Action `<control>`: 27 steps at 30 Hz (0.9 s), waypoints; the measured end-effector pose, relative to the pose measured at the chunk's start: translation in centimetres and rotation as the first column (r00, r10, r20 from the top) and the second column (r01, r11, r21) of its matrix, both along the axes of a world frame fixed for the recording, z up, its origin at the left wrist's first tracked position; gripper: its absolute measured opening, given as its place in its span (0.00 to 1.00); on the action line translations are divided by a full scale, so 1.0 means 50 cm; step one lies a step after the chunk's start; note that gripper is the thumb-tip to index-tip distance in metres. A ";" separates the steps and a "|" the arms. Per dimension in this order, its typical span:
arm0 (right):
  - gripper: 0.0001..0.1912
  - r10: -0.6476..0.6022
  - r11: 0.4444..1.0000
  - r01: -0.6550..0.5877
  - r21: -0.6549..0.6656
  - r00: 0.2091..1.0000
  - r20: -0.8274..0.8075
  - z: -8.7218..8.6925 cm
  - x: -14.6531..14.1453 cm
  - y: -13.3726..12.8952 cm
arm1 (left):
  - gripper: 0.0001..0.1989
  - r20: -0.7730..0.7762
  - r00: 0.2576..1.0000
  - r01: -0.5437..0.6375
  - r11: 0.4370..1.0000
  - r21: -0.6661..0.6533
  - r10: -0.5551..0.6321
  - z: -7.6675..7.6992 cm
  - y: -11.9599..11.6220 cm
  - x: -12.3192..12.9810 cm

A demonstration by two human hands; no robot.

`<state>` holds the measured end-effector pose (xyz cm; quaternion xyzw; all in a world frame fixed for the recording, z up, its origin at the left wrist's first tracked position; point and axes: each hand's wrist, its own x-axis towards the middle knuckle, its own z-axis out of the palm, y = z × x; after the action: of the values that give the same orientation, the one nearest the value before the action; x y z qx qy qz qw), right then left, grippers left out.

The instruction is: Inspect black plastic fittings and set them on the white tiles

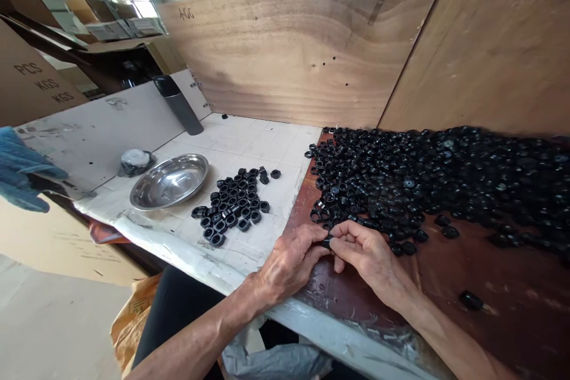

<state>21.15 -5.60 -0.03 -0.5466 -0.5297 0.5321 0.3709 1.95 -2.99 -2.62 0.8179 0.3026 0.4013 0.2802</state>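
A small black plastic ring (326,241) is pinched between the fingertips of both hands, partly hidden by them. My left hand (291,258) grips it from the left, above the edge between the white and the red-brown surface. From the other side my right hand (363,249) closes thumb and fingers on the same part. Just beyond the hands begins a large heap of loose black rings (401,172). Over on the white surface, to the left, lies a flat cluster of similar black rings (236,199).
A shallow steel bowl (171,181) stands left of the cluster, beside a plastic-wrapped bundle (136,161). A dark bottle (180,105) leans near the low side board. Plywood panels (289,53) close off the back. One black part (471,300) lies apart at right. A blue glove (27,166) hangs at far left.
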 end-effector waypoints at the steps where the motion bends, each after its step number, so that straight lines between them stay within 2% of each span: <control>1: 0.11 0.012 0.999 -0.013 -0.043 0.999 -0.034 0.002 0.000 0.000 | 0.13 -0.031 0.999 0.017 0.998 0.061 -0.015 0.000 -0.004 -0.003; 3: 0.14 0.090 0.989 -0.092 -0.116 0.996 -0.022 0.006 0.003 -0.001 | 0.12 -0.124 0.991 0.060 0.994 0.096 -0.048 0.007 -0.011 -0.015; 4: 0.15 0.145 0.981 -0.137 -0.141 0.988 0.046 0.007 0.007 -0.001 | 0.10 -0.191 0.980 0.072 0.994 0.083 -0.055 0.013 -0.012 -0.025; 6: 0.17 0.212 0.975 -0.182 -0.124 0.930 0.301 0.009 0.017 -0.002 | 0.07 -0.350 0.937 0.032 0.998 0.048 -0.013 0.027 -0.008 -0.053; 7: 0.17 0.200 0.980 -0.184 -0.080 0.871 0.448 0.009 0.022 -0.001 | 0.05 -0.431 0.901 -0.030 0.998 0.057 0.052 0.033 -0.002 -0.069; 9: 0.17 0.108 0.985 -0.168 0.030 0.749 0.654 0.005 0.032 0.002 | 0.04 -0.543 0.796 -0.204 0.964 0.173 0.265 0.043 0.015 -0.098; 11: 0.13 0.022 0.984 -0.142 0.106 0.692 0.721 -0.005 0.039 0.008 | 0.06 -0.532 0.695 -0.350 0.874 0.338 0.483 0.048 0.028 -0.113; 12: 0.10 -0.006 0.983 -0.128 0.130 0.689 0.724 -0.013 0.042 0.011 | 0.08 -0.491 0.683 -0.387 0.838 0.384 0.541 0.049 0.032 -0.111; 13: 0.06 -0.034 0.980 -0.117 0.159 0.693 0.720 -0.020 0.043 0.013 | 0.08 -0.449 0.709 -0.396 0.833 0.386 0.545 0.049 0.034 -0.103; 14: 0.03 -0.052 0.974 -0.123 0.191 0.699 0.713 -0.028 0.043 0.015 | 0.07 -0.414 0.759 -0.380 0.858 0.346 0.503 0.047 0.034 -0.090; 16: 0.07 -0.061 0.954 -0.168 0.247 0.700 0.711 -0.040 0.041 0.017 | 0.05 -0.376 0.867 -0.271 0.943 0.194 0.327 0.040 0.032 -0.051; 17: 0.08 -0.059 0.945 -0.194 0.264 0.692 0.719 -0.043 0.039 0.018 | 0.05 -0.372 0.894 -0.220 0.968 0.119 0.249 0.034 0.032 -0.030; 19: 0.07 -0.049 0.934 -0.234 0.271 0.666 0.744 -0.043 0.035 0.017 | 0.07 -0.394 0.908 -0.142 0.989 0.030 0.142 0.019 0.035 0.006; 21: 0.05 -0.039 0.937 -0.242 0.251 0.643 0.765 -0.037 0.034 0.017 | 0.08 -0.405 0.910 -0.104 0.995 -0.002 0.094 0.004 0.043 0.029; 24: 0.02 -0.024 0.946 -0.239 0.218 0.621 0.784 -0.024 0.040 0.015 | 0.03 -0.368 0.925 -0.106 0.994 0.004 0.100 -0.013 0.050 0.040; 27: 0.05 -0.016 0.953 -0.238 0.188 0.581 0.814 -0.013 0.051 0.010 | 0.00 -0.321 0.940 -0.107 0.994 0.035 0.112 -0.021 0.046 0.039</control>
<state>23.69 -5.10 -0.69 -0.6358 -0.7423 0.1686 0.1281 3.88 -0.67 -3.68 0.8566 0.3860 0.2798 0.1973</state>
